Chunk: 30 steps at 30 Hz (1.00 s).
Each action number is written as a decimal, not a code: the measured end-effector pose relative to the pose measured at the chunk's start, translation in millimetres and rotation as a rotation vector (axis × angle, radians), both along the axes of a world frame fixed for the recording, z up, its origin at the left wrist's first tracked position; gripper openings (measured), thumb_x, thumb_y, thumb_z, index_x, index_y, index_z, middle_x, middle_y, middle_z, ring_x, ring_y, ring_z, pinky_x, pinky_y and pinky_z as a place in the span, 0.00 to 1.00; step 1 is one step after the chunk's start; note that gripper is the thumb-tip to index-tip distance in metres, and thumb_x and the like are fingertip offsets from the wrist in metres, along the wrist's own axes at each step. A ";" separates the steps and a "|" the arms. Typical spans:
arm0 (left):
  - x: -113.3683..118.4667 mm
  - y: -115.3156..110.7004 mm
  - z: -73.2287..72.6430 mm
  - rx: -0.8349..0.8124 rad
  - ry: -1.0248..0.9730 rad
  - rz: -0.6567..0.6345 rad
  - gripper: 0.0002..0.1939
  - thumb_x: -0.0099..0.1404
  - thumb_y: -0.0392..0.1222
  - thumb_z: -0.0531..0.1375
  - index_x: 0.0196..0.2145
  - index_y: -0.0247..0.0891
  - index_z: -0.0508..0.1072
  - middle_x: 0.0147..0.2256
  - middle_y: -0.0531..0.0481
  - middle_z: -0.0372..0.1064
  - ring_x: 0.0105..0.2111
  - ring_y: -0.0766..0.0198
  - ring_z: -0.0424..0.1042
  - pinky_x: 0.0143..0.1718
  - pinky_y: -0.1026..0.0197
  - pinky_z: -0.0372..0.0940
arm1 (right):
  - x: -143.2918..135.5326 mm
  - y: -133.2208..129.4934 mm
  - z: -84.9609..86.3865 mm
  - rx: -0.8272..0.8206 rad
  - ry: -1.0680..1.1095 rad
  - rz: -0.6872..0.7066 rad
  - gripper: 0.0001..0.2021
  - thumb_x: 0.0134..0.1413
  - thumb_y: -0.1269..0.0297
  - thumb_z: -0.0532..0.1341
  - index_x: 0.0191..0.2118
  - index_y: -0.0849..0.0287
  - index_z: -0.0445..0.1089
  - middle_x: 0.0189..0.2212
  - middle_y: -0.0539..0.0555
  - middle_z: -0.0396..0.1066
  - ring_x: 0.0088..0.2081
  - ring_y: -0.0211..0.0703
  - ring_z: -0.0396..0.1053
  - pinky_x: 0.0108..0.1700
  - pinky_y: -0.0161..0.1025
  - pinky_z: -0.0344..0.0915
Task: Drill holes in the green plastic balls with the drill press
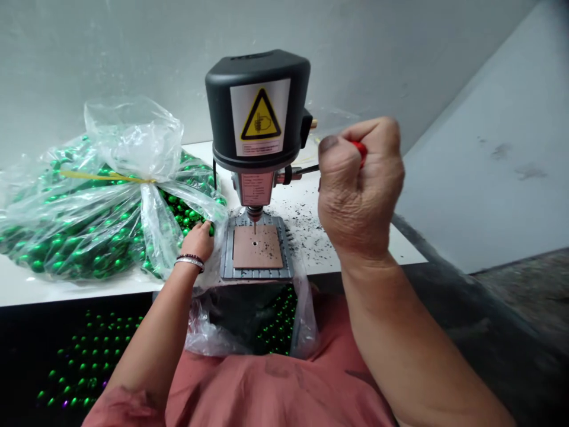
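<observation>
My right hand (361, 187) is wrapped round the red knob (361, 153) at the end of the drill press's lever (307, 170). The black-headed drill press (260, 110) stands upright in the middle, its thin bit (255, 228) pointing down over a small hole in a brown square board (258, 255). My left hand (198, 240) is at the side of a clear plastic bag (149, 219) filled with shiny green beads (180, 213). Its fingers are curled in among the beads at the bag's edge, and what they hold is hidden.
Dark shavings (306, 231) lie scattered on the white table (377, 246) and on the board. A yellow tie (106, 176) binds the bag's neck. Below the table edge hangs clear plastic (306, 320), with more green beads (278, 326) there. A wall stands behind.
</observation>
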State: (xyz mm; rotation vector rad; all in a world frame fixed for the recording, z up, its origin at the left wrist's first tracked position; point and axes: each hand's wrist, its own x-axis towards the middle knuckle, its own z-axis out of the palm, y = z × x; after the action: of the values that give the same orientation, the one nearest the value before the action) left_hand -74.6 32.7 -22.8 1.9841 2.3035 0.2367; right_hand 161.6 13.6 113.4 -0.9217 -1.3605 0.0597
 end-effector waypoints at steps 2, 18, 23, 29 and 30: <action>1.5 -2.2 0.2 0.038 -0.051 0.069 0.22 0.57 0.36 0.52 0.50 0.34 0.67 0.43 0.35 0.70 0.45 0.50 0.69 0.45 0.54 0.61 | 0.6 0.1 0.2 -0.001 -0.009 0.004 0.08 0.55 0.60 0.52 0.28 0.58 0.57 0.26 0.48 0.63 0.23 0.28 0.55 0.27 0.29 0.58; 45.7 -47.5 28.7 -0.115 -1.643 0.106 0.16 0.52 0.49 0.63 0.31 0.34 0.65 0.31 0.48 0.70 0.20 0.73 0.64 0.19 0.67 0.56 | 1.1 0.1 -0.8 -0.044 0.031 0.077 0.08 0.55 0.60 0.51 0.28 0.57 0.55 0.21 0.43 0.57 0.22 0.27 0.56 0.29 0.30 0.59; 53.5 -42.3 29.4 -0.118 -1.683 0.145 0.15 0.50 0.45 0.65 0.30 0.33 0.67 0.27 0.53 0.66 0.22 0.73 0.65 0.21 0.68 0.60 | 2.7 -1.1 -1.4 -0.075 0.013 0.071 0.08 0.55 0.59 0.51 0.29 0.57 0.56 0.21 0.43 0.54 0.23 0.27 0.55 0.28 0.29 0.57; 57.6 -40.9 27.6 -0.140 -1.520 0.141 0.22 0.47 0.44 0.66 0.40 0.33 0.71 0.30 0.52 0.68 0.23 0.71 0.67 0.21 0.68 0.60 | 3.3 0.3 -3.2 0.009 0.027 0.098 0.10 0.55 0.59 0.51 0.28 0.58 0.55 0.21 0.43 0.50 0.21 0.24 0.51 0.26 0.26 0.55; 58.3 -39.7 27.0 -0.138 -1.441 0.122 0.22 0.48 0.46 0.65 0.40 0.33 0.71 0.30 0.52 0.68 0.21 0.72 0.66 0.21 0.68 0.59 | 3.4 0.6 -3.6 0.016 0.027 0.101 0.10 0.55 0.58 0.51 0.28 0.58 0.55 0.21 0.43 0.50 0.21 0.24 0.51 0.26 0.26 0.55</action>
State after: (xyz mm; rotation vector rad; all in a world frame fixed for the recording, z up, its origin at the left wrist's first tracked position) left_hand -16.2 -7.0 4.2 0.9152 1.3505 1.0368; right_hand 165.0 14.2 109.8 -0.8356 -1.3804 0.1377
